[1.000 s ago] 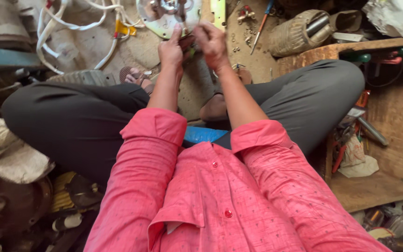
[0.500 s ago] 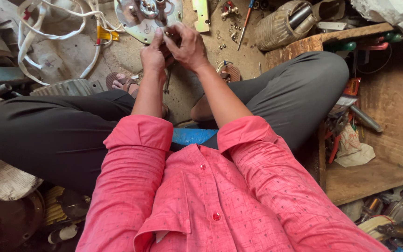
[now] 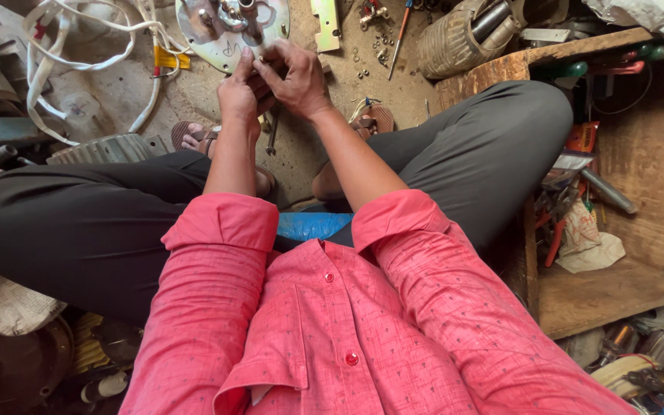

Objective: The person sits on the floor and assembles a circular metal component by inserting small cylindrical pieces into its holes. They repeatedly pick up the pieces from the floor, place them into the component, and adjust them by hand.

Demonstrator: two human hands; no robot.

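Cluttered workshop floor: left hand (image 3: pixel 238 96) and right hand (image 3: pixel 295 77) pinch something small, hidden, near the round metal plate (image 3: pixel 205 34); loose screws (image 3: pixel 370 58) lie unfitted.

Dusty concrete floor (image 3: pixel 313 146), perhaps daylit; wooden tray (image 3: pixel 639 200) at right.

A small part is pinched between the left hand (image 3: pixel 238 96) and the right hand (image 3: pixel 295 77), which meet above the floor; it is almost wholly covered, so its shape and colour cannot be told. Just beyond the hands lies a round metal plate (image 3: pixel 217 34), silvery and dull, flat on the floor, with shiny fittings standing up from its middle. The fingers (image 3: pixel 267 68) overlap the plate's near rim from this view.
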